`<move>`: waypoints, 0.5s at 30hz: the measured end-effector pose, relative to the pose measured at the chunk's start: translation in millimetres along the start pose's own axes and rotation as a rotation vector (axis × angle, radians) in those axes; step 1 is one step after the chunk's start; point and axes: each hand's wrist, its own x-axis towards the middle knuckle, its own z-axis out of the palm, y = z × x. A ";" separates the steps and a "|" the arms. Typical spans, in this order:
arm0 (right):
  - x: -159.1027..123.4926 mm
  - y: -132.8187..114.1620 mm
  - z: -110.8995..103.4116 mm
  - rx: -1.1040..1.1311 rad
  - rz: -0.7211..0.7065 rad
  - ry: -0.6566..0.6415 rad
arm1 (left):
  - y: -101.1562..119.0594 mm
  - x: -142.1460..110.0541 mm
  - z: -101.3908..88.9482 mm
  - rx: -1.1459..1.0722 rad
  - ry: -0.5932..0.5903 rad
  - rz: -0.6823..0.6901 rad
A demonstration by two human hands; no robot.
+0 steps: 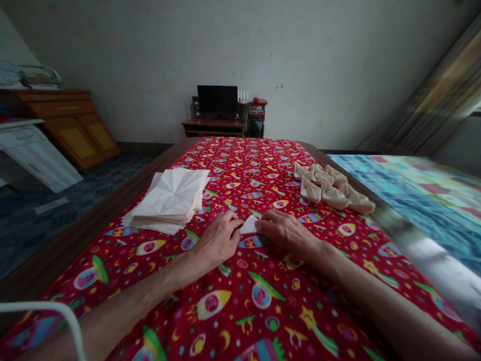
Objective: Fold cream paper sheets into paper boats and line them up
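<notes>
A small piece of folded white paper (248, 225) lies on the red patterned cloth, pinched at both ends. My left hand (222, 233) grips its left edge, fingers pressed together. On the right edge, my right hand (283, 229) holds it the same way. The fingers hide the paper's outer corners. To the left rests a stack of creased white paper sheets (175, 189), the top one marked with folds radiating from its centre. Several folded paper shapes (332, 193), open like little boats, sit in rows to the right.
The red cloth (259, 296) covers a long dark table (48, 271). A white cable (71, 321) arches at the lower left. Beyond the table stand a monitor (218, 100) and speakers. A bed (421, 200) is at the right; wooden cabinets (75, 125) are at the left.
</notes>
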 end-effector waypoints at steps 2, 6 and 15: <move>-1.1 0.6 1.1 -0.021 -0.020 -0.007 | -0.4 3.1 0.6 -0.011 0.000 -0.028; -0.8 -4.7 0.8 -0.157 -0.073 0.013 | -3.5 8.3 3.8 -0.055 0.033 -0.069; 10.7 -21.6 -5.4 -0.158 0.180 0.100 | 6.8 15.9 12.8 -0.235 0.080 -0.172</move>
